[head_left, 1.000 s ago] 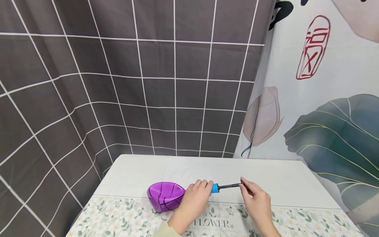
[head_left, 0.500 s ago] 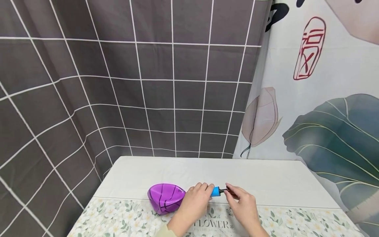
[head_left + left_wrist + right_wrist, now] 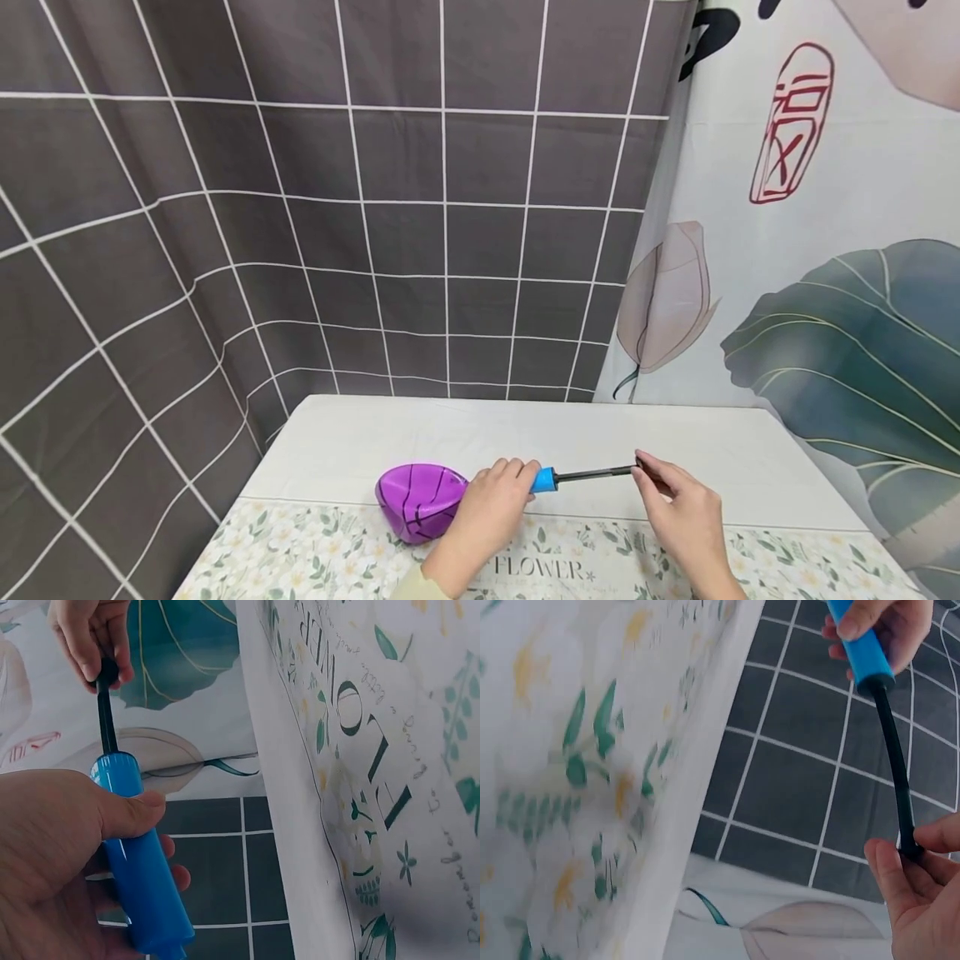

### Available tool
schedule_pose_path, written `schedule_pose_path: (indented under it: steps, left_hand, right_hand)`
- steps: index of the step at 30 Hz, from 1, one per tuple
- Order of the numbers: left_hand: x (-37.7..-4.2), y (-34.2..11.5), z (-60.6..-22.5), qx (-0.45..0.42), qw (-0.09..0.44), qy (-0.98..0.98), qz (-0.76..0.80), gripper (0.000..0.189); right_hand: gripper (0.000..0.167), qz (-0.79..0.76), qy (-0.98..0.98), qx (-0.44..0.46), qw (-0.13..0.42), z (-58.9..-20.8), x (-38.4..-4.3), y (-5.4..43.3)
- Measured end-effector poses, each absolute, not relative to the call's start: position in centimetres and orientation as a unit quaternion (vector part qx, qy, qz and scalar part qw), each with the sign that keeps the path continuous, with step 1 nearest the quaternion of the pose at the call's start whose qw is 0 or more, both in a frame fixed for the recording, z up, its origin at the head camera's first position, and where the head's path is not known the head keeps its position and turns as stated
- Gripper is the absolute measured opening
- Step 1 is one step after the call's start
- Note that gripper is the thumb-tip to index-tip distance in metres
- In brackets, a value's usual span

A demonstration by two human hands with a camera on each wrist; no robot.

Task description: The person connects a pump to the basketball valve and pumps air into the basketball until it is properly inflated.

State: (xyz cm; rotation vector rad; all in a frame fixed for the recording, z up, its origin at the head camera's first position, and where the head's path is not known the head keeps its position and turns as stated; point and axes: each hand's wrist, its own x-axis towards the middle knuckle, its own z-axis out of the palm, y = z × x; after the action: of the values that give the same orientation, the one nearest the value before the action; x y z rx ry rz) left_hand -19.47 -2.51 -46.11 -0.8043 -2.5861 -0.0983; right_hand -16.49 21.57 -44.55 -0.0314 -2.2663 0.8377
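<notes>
A blue hand pump (image 3: pixel 146 877) with a black plunger rod (image 3: pixel 596 474) is held level above the table. My left hand (image 3: pixel 496 505) wraps round its blue barrel, thumb laid along the side in the left wrist view. My right hand (image 3: pixel 682 508) pinches the black end of the rod (image 3: pixel 896 765) between thumb and fingers. A long stretch of rod shows out of the barrel. Left of my left hand sits a purple ball (image 3: pixel 420 498) with black lines, partly caved in. The pump's far end, toward the ball, is hidden behind my left hand in the head view.
The table (image 3: pixel 420 421) bears a white cloth at the back and a flower-printed cover (image 3: pixel 300 542) with lettering at the front. A dark grid curtain (image 3: pixel 397 233) hangs behind and to the left. On the right hangs a leaf-printed curtain (image 3: pixel 862 333).
My right hand first moved left, pushing the rod into the barrel, then drew it back out to the right, farther than before. The left hand and ball stay nearly in place.
</notes>
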Motion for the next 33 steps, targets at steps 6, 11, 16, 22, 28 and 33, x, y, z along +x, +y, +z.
schedule_pose_path:
  steps: [6, 11, 16, 22, 28, 33]
  left_hand:
    - [-19.5, -2.0, -45.8, -0.287, 0.194, -0.938, -0.019, 0.041]
    - [-19.4, -1.8, -46.0, -0.289, 0.188, -0.939, -0.011, 0.042]
    - [-19.3, -1.6, -46.1, -0.296, 0.187, -0.937, -0.012, 0.041]
    - [-19.4, -1.6, -46.1, -0.300, 0.175, -0.937, -0.026, 0.043]
    - [-19.4, -2.2, -45.9, -0.291, 0.185, -0.938, -0.031, 0.041]
    - [-19.5, -2.5, -45.8, -0.290, 0.195, -0.936, -0.035, 0.041]
  right_hand:
    - [0.027, 0.331, -0.869, -0.004, 0.367, -45.4, -16.6, 20.0]
    - [0.026, 0.325, -0.878, 0.013, 0.352, -46.3, -16.5, 17.5]
    - [0.026, 0.335, -0.885, 0.038, 0.321, -46.7, -16.5, 15.6]
    - [0.027, 0.341, -0.885, 0.057, 0.312, -46.5, -16.4, 15.9]
    - [0.027, 0.322, -0.883, 0.037, 0.339, -45.7, -16.4, 18.6]
    - [0.027, 0.305, -0.880, 0.021, 0.363, -44.8, -16.4, 20.9]
